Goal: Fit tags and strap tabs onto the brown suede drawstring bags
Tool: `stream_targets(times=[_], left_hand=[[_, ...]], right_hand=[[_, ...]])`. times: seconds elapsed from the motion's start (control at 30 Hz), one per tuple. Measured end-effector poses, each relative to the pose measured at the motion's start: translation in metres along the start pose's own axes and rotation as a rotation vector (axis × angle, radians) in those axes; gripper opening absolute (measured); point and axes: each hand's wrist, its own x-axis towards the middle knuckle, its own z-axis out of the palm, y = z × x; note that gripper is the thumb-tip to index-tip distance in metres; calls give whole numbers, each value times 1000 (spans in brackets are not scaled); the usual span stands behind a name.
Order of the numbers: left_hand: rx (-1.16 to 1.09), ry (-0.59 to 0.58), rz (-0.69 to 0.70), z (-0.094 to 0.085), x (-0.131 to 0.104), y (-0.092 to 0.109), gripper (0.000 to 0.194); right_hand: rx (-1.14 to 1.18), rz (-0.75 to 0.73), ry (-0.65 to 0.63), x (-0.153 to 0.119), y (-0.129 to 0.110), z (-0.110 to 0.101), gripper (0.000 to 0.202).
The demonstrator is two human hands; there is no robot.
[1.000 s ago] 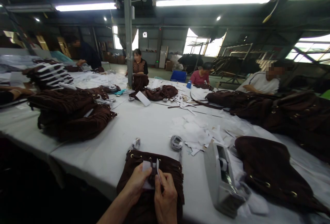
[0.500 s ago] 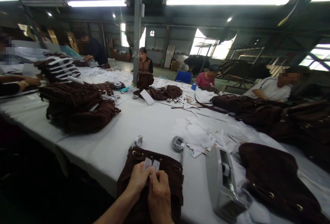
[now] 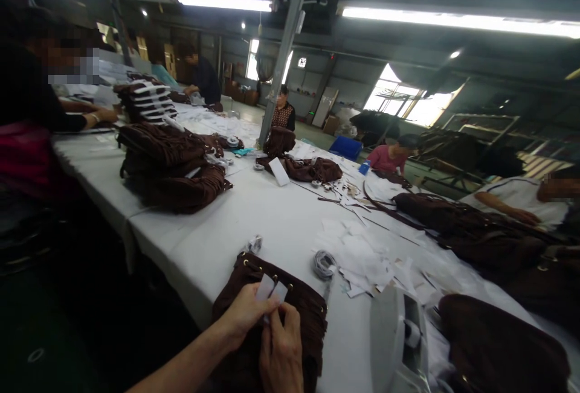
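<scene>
A dark brown drawstring bag (image 3: 312, 323) with gold eyelets along its top edge lies flat on the table in front of me. Over its upper part, my left hand (image 3: 247, 311) and my right hand (image 3: 283, 341) meet with fingertips pinched together. Two translucent white slips (image 3: 265, 287) stick up from between the fingers, side by side just below the eyelets. The lower ends of the slips are hidden by my fingers. A coil of grey cord (image 3: 323, 264) rests beyond the bag's right corner.
A grey-white tape dispenser (image 3: 399, 332) and another brown bag (image 3: 502, 345) lie to the right. Scattered white paper pieces (image 3: 357, 248) cover the table's middle. Stacked brown bags (image 3: 176, 169) stand at left. Several co-workers sit or stand around the white table (image 3: 254, 212), near a metal post (image 3: 286, 49).
The view has swung left and tilted, so the surroundings appear shifted right. My hands stay together at the slips over the bag; my right fingers look slightly more bent.
</scene>
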Motion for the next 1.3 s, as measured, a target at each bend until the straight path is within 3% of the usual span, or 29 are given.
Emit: stream_targets(times=[0.13,0.33,0.53,0.73,0.9,1.07,1.2,1.3], left_hand=[[-137,-69,-40,-5,-2,-4,41],[-177,73,-178,-5,3,-10,57],[-87,147,-171,-3,4,-8,56],[-25,194,-118,-5,10,-15,39],[-34,147,-124,-10,10,-13,36],[-55,123,-135,-13,4,-5,32],[-64,138,-150,-17,9,-6,32],[-62,138,-149,-20,14,-11,34]], right_hand=[[36,16,51,-1,5,1,37],[42,8,169,-4,8,12,35],[6,9,281,-13,13,26,37],[-35,-121,193,-13,22,26,40],[-123,-275,207,-6,25,21,44],[-246,-332,167,-3,22,17,47],[-213,-352,15,0,14,6,54],[-60,-346,-81,4,12,-7,50]])
